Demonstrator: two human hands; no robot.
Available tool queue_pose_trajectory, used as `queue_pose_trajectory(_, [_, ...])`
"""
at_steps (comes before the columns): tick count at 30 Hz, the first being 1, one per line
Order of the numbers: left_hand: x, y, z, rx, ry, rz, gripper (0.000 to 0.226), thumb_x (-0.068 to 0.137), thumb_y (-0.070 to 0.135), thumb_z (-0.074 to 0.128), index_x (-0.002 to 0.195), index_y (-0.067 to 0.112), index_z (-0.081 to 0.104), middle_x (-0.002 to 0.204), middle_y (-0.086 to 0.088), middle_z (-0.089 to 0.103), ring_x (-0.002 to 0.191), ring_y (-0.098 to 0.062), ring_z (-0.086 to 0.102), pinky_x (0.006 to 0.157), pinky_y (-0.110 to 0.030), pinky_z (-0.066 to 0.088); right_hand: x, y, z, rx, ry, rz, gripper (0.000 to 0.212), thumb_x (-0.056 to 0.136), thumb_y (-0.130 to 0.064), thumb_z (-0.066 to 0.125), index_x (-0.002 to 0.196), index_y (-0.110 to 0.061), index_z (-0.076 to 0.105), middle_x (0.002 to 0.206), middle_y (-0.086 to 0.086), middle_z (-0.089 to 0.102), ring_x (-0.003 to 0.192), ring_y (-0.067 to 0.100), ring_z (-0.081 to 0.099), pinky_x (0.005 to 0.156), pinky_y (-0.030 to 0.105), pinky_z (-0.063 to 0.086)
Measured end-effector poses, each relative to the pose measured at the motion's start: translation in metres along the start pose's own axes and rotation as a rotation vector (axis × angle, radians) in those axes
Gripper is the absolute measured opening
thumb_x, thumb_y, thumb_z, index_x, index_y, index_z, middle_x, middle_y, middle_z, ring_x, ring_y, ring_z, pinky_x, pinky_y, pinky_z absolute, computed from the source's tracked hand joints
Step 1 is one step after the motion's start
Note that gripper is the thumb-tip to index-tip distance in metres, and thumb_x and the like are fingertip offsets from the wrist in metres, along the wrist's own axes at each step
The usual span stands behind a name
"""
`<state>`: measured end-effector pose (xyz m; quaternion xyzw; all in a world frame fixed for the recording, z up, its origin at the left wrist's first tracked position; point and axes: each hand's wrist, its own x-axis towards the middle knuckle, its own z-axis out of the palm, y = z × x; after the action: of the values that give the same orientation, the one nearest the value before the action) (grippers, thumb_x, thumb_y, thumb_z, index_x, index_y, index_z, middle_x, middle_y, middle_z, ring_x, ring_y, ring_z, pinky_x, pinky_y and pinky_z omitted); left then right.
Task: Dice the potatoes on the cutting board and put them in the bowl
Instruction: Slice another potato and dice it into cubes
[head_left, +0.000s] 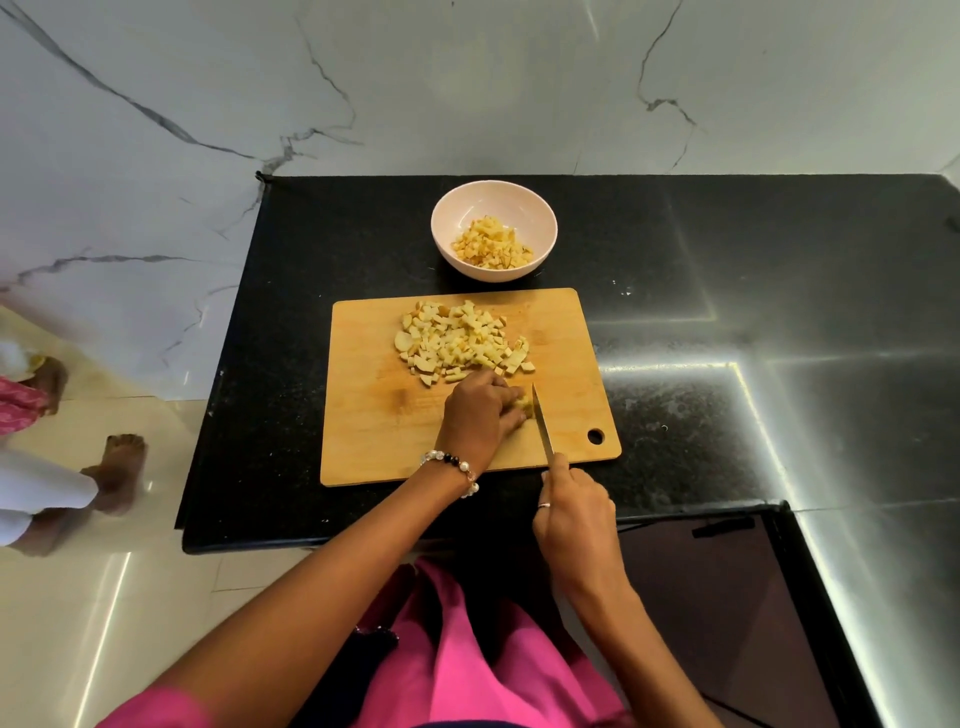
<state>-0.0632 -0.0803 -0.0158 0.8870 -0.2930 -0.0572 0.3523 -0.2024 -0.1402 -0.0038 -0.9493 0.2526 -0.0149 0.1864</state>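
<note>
From the head camera: on the cutting board (363, 441), the left hand (480, 410) curls over a potato piece (525, 404) as the right hand (571, 512) grips a knife (543, 426). The blade stands just beside the fingertips, so a slip could nick them. Pale diced potato (462, 338) is heaped toward the board's far side; 1 bowl (493, 195) beyond the board holds more.

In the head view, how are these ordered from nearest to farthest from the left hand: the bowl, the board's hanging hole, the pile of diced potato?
From the left hand:
1. Pile of diced potato, just beyond the fingers.
2. Hanging hole, board's near right corner.
3. Bowl, behind the board.
</note>
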Motion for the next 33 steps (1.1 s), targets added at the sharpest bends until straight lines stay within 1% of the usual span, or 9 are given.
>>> queue_pose_trajectory(3, [0.0,-0.004,-0.001,-0.025,0.0,-0.01,0.037,0.072,0.016,0.078,0.107,0.007,0.069,0.095,-0.008,0.066,0.085,-0.02,0.06,0.074,-0.028,0.049,0.014,-0.003,-0.008,0.01,-0.001,-0.04,0.025,0.096,-0.008,0.037,0.116,-0.001,0.05,0.093,0.016,0.061,0.084,0.037,0.056,0.06,0.034,0.024])
queue_pose_trajectory(15, [-0.002,-0.005,0.002,-0.054,0.046,-0.001,0.03,0.074,0.013,0.076,0.102,0.005,0.071,0.09,-0.01,0.066,0.081,-0.024,0.061,0.07,-0.036,0.052,0.019,-0.023,-0.005,-0.111,-0.084,0.029,0.036,0.092,-0.001,0.032,0.128,0.0,0.036,0.111,0.015,0.054,0.093,0.037,0.057,0.065,0.035,0.031])
queue_pose_trajectory(17, [-0.002,-0.005,0.003,-0.047,0.062,0.006,0.027,0.074,0.013,0.076,0.099,0.005,0.072,0.088,-0.011,0.066,0.079,-0.025,0.062,0.068,-0.037,0.053,0.021,-0.027,0.0,-0.155,-0.064,0.009,0.036,0.091,0.0,0.038,0.127,0.004,0.038,0.105,0.017,0.056,0.084,0.037,0.061,0.06,0.036,0.035])
queue_pose_trajectory(20, [-0.004,-0.004,0.005,-0.041,0.088,0.001,0.026,0.073,0.014,0.077,0.097,0.006,0.073,0.085,-0.01,0.065,0.078,-0.024,0.062,0.066,-0.035,0.052,0.018,-0.028,0.008,-0.181,-0.021,0.001,0.04,0.066,0.008,0.068,0.104,0.01,0.056,0.071,0.016,0.059,0.043,0.032,0.055,0.038,0.03,0.026])
queue_pose_trajectory(22, [-0.006,-0.002,0.005,-0.05,0.099,-0.009,0.027,0.073,0.016,0.077,0.098,0.006,0.073,0.084,-0.008,0.064,0.078,-0.022,0.06,0.067,-0.035,0.052,0.006,-0.025,0.011,-0.158,-0.034,0.005,0.049,0.053,0.009,0.076,0.099,0.012,0.061,0.064,0.014,0.056,0.035,0.029,0.05,0.031,0.03,0.027])
queue_pose_trajectory(24, [-0.006,-0.003,0.006,-0.061,0.1,-0.018,0.027,0.074,0.016,0.076,0.099,0.006,0.073,0.084,-0.008,0.064,0.077,-0.022,0.059,0.068,-0.037,0.052,-0.006,-0.018,0.012,-0.133,-0.075,0.015,0.051,0.053,0.008,0.077,0.101,0.012,0.061,0.064,0.014,0.056,0.036,0.03,0.05,0.03,0.031,0.031])
queue_pose_trajectory(28, [-0.006,-0.004,0.003,-0.096,0.07,-0.044,0.033,0.071,0.014,0.078,0.102,0.005,0.071,0.089,-0.008,0.065,0.081,-0.021,0.061,0.073,-0.036,0.052,-0.008,-0.009,0.007,-0.015,-0.016,0.012,0.026,0.078,-0.003,0.052,0.1,0.008,0.06,0.066,0.015,0.057,0.048,0.036,0.054,0.041,0.032,0.026])
queue_pose_trajectory(31, [-0.003,-0.01,-0.003,-0.135,0.04,-0.079,0.039,0.069,0.015,0.08,0.105,0.005,0.07,0.094,-0.008,0.066,0.084,-0.02,0.062,0.079,-0.033,0.053,0.004,-0.014,-0.001,0.009,0.055,-0.031,0.038,0.081,-0.003,0.038,0.111,0.01,0.057,0.076,0.02,0.06,0.06,0.041,0.056,0.049,0.033,0.026])
queue_pose_trajectory(33, [-0.002,-0.012,-0.005,-0.13,0.01,-0.094,0.04,0.068,0.015,0.081,0.105,0.006,0.07,0.094,-0.008,0.065,0.084,-0.02,0.062,0.078,-0.035,0.054,0.012,-0.019,-0.004,-0.027,-0.005,-0.046,0.042,0.086,-0.001,0.034,0.126,0.007,0.046,0.095,0.021,0.06,0.079,0.042,0.057,0.059,0.035,0.027])
